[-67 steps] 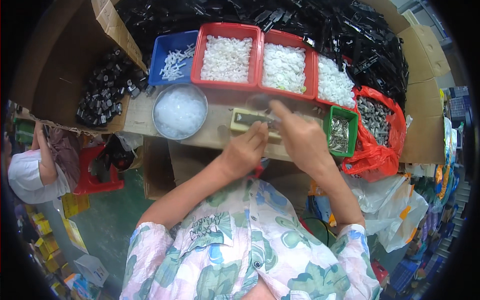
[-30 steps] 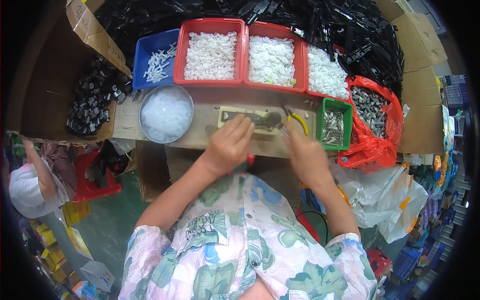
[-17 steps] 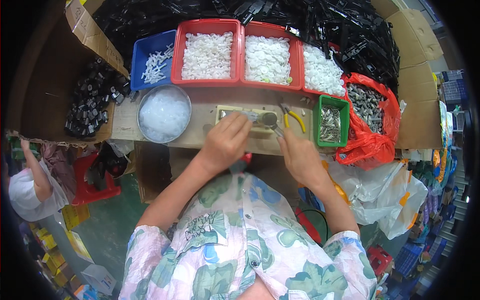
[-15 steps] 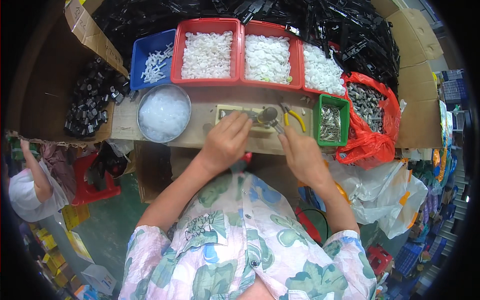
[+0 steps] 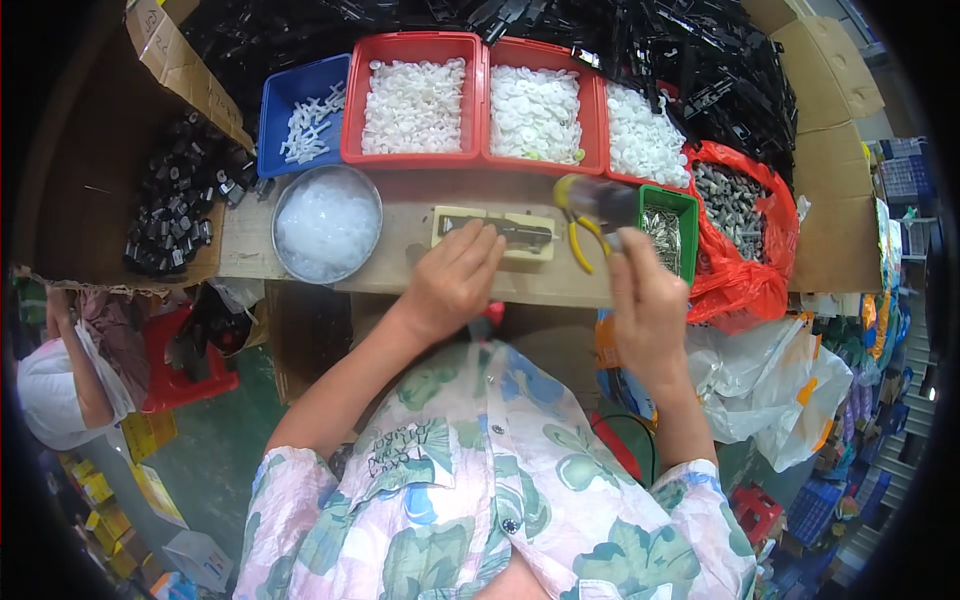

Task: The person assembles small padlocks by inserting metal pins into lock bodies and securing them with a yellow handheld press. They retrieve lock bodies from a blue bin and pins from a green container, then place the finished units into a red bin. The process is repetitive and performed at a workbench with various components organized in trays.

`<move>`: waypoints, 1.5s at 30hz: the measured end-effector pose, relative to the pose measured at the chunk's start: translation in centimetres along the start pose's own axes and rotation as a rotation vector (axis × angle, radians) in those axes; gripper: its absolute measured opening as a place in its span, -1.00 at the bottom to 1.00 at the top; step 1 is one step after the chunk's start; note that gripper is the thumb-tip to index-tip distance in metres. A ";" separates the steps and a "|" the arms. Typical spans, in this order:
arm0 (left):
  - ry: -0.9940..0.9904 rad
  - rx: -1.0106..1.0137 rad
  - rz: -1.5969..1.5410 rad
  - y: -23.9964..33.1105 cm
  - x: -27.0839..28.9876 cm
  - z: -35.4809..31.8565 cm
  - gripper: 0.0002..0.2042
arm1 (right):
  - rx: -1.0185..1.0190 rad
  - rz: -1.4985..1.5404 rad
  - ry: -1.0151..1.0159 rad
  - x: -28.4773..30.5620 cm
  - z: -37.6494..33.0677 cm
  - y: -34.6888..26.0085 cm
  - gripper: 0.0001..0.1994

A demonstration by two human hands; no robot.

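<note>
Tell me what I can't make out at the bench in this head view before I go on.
- What the right hand holds: motion blur smears it.
- The yellow-handled pliers: jaws blurred.
- The part on the pale fixture block: the left hand covers its near end.
- Pieces in the green bin: too small to identify.
- The cardboard box: bent and cut off by the fisheye rim.

The near end of the cream jig (image 5: pixel 495 232) is covered by the left hand (image 5: pixel 452 282); the pliers (image 5: pixel 590 215) beside the jig are motion-blurred.
</note>
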State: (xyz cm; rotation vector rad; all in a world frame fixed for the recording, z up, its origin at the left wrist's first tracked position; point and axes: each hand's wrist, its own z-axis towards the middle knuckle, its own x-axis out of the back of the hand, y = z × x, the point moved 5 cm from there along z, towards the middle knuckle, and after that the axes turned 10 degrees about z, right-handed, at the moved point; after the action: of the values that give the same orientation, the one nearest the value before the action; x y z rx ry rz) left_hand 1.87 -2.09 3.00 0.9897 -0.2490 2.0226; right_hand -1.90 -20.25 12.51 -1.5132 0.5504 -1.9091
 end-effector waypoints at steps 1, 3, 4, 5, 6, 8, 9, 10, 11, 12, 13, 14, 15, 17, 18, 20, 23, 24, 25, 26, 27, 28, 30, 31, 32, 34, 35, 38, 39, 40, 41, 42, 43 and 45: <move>0.002 -0.005 -0.018 0.3 -0.1 0.2 -0.67 | -0.005 -0.029 0.045 0.5 -0.4 0.2 -0.82; 0.001 -0.012 -0.019 0.6 -0.2 0.3 -0.67 | -0.081 -0.088 -0.095 -1.4 -1.2 2.5 -0.83; -0.003 -0.011 -0.015 0.5 -0.3 0.3 -0.68 | -0.177 -0.248 -0.279 -3.3 -1.2 3.8 -0.84; -0.007 -0.010 -0.011 0.4 -0.5 0.3 -0.68 | -0.103 -0.200 -0.252 -2.9 -1.4 3.5 -0.84; 0.012 -0.013 -0.016 0.3 -0.5 0.7 -0.68 | -0.031 -0.151 -0.224 -2.2 -1.3 2.8 -0.83; 0.021 -0.009 -0.014 0.2 -0.2 0.5 -0.68 | -0.019 -0.068 -0.086 -0.3 0.0 0.9 -0.82; 0.003 0.003 -0.006 0.3 -0.1 0.1 -0.68 | -0.013 -0.026 -0.014 0.3 0.4 0.3 -0.82; 0.001 0.003 -0.012 0.4 -0.1 0.2 -0.68 | -0.025 -0.037 -0.018 0.2 0.2 0.5 -0.82; 0.000 0.003 -0.017 0.4 -0.1 0.3 -0.68 | -0.037 -0.046 -0.023 -0.2 -0.2 1.1 -0.81; -0.002 0.003 -0.021 0.5 0.0 0.4 -0.67 | -0.047 -0.056 -0.027 -0.8 -0.7 2.0 -0.81; -0.011 -0.004 -0.030 0.7 -0.1 0.5 -0.67 | -0.090 -0.202 -0.211 -3.1 -1.7 4.2 -0.82; -0.015 -0.009 -0.024 0.7 -0.1 0.5 -0.67 | -0.097 -0.184 -0.224 -3.0 -1.7 4.4 -0.82; -0.018 -0.013 -0.018 0.6 -0.2 0.6 -0.67 | -0.105 -0.167 -0.236 -2.7 -1.7 4.5 -0.82; -0.034 -0.002 -0.023 0.6 0.0 0.8 -0.67 | -0.152 -0.152 -0.251 -1.6 -1.1 5.1 -0.78; -0.042 0.003 -0.027 0.7 0.1 0.9 -0.68 | -0.130 -0.179 -0.183 -0.3 -0.4 5.6 -0.78; -0.038 0.018 -0.031 0.5 0.0 0.9 -0.69 | -0.083 -0.234 -0.042 2.7 1.1 7.0 -0.78; -0.052 0.039 -0.047 0.6 0.3 1.5 -0.70 | -0.113 -0.322 0.118 7.4 2.2 8.5 -0.81; -0.046 0.038 -0.048 0.6 0.1 1.6 -0.70 | -0.132 -0.301 0.151 8.4 2.1 8.6 -0.82; -0.045 0.038 -0.046 0.6 0.0 1.6 -0.70 | -0.154 -0.276 0.180 8.8 1.9 8.6 -0.83; -0.044 0.038 -0.044 0.6 -0.1 1.5 -0.70 | -0.159 -0.208 0.138 8.3 1.8 8.1 -0.83; -0.047 0.037 -0.038 0.6 -0.1 1.5 -0.70 | -0.163 -0.139 0.096 7.4 1.6 7.2 -0.84; -0.049 0.034 -0.039 0.6 -0.1 1.6 -0.69 | -0.170 -0.076 0.054 6.6 1.2 6.3 -0.84; -0.059 0.031 -0.039 0.7 -0.2 1.8 -0.69 | -0.041 0.014 0.104 5.8 0.5 4.4 -0.85; -0.063 0.029 -0.036 0.7 -0.1 1.9 -0.69 | -0.027 0.060 0.145 5.8 0.3 3.4 -0.85; -0.067 0.027 -0.033 0.7 0.0 1.9 -0.69 | -0.011 0.105 0.186 5.7 0.0 2.7 -0.85; -0.074 0.017 -0.034 0.7 -0.1 1.8 -0.68 | -0.118 0.055 0.060 2.9 -1.3 4.4 -0.81; -0.073 0.012 -0.034 0.8 -0.2 1.8 -0.68 | -0.141 -0.017 -0.093 0.7 -2.0 5.9 -0.80; -0.066 0.028 -0.044 0.9 -0.4 1.5 -0.69 | -0.145 -0.002 -0.182 0.0 -1.9 7.1 -0.78; -0.068 0.040 -0.055 0.8 -0.4 1.5 -0.69 | -0.139 -0.004 -0.145 1.1 -1.1 6.8 -0.79; -0.075 0.049 -0.062 0.8 -0.3 1.4 -0.69 | -0.134 0.001 -0.105 1.8 -0.5 6.9 -0.80; -0.073 0.052 -0.075 0.6 -0.3 1.7 -0.69 | -0.088 -0.065 -0.003 3.0 0.3 7.3 -0.81; -0.074 0.061 -0.103 0.4 -0.2 2.0 -0.68 | -0.079 -0.136 0.054 4.4 1.3 7.7 -0.81; -0.077 0.077 -0.129 0.1 -0.2 2.1 -0.67 | -0.069 -0.202 0.106 5.7 2.4 8.4 -0.81; -0.094 0.098 -0.131 0.1 -0.1 2.8 -0.65 | -0.043 -0.350 0.194 8.3 4.3 10.9 -0.81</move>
State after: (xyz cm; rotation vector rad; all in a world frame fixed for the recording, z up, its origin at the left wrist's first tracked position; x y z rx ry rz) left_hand 3.39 -3.59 4.78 1.1340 -0.1318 1.8868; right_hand 3.51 -33.51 12.15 -1.5396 0.4331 -2.3425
